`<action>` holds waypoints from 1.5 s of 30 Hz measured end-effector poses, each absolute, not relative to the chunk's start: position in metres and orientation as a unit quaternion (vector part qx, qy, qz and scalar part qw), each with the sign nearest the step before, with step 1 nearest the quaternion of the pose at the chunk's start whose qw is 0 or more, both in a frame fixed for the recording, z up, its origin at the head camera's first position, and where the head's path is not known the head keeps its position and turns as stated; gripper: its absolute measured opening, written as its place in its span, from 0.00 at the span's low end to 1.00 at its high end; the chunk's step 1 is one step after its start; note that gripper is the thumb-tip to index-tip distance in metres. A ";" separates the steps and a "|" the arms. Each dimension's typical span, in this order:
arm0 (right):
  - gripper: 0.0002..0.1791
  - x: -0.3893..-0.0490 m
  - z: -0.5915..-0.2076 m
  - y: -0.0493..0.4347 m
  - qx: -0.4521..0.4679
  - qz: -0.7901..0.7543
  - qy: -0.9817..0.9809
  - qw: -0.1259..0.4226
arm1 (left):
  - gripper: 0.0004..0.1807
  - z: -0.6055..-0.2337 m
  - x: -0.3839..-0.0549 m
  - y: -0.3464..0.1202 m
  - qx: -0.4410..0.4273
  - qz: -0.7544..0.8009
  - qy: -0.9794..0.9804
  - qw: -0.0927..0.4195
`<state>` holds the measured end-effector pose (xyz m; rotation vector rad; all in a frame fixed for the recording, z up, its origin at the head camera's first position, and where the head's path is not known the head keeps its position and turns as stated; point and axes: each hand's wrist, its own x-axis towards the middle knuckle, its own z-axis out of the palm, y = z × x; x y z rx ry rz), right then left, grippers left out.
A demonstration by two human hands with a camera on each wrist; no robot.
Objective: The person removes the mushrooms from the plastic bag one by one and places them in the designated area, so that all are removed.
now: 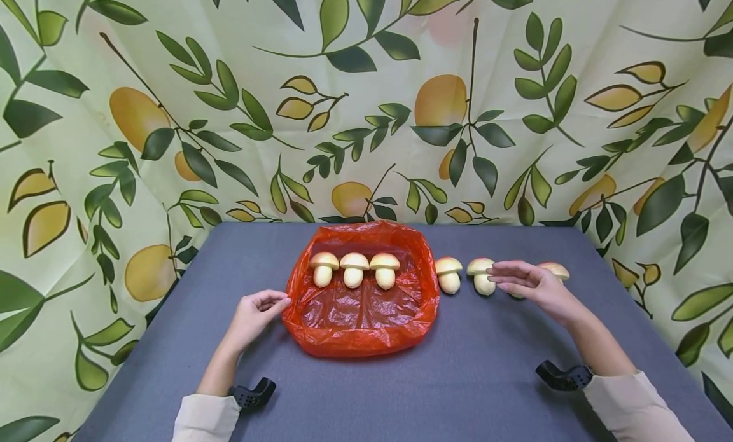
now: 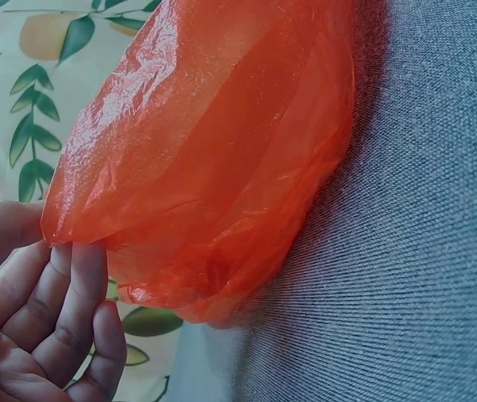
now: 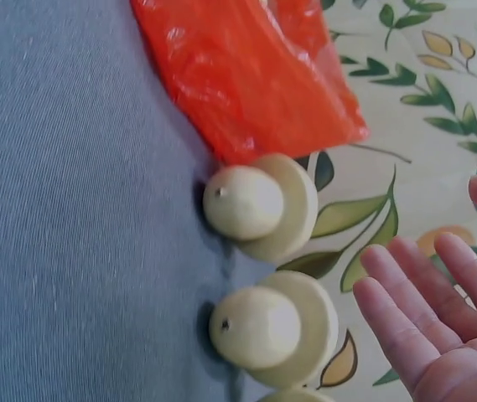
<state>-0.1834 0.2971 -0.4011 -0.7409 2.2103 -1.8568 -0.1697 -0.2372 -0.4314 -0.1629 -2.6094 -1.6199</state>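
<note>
My left hand (image 1: 256, 316) pinches the left rim of a red plastic bag (image 1: 357, 343), which stands wide open on the table. In the left wrist view, thumb and fingers of the left hand (image 2: 45, 310) meet at the bag's edge. Three toy mushrooms (image 1: 354, 270) with pale stems and yellow-red caps lie in a row inside the bag. My right hand (image 1: 535, 286), fingers extended, is over a row of several more mushrooms (image 1: 448, 275) right of the bag and partly hides some. The right wrist view shows the right hand (image 3: 439, 322) holding nothing, apart from the nearby mushrooms (image 3: 259, 331).
A grey cloth covers the table (image 1: 401, 397). Behind it and at the sides hangs a curtain (image 1: 378, 111) printed with leaves and fruit. Each wrist wears a black strap mount (image 1: 564, 376).
</note>
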 end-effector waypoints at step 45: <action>0.26 -0.196 -0.397 0.209 -0.275 -0.626 0.720 0.118 | 0.12 -0.433 -0.171 -0.237 -0.047 -0.537 -0.842 0.021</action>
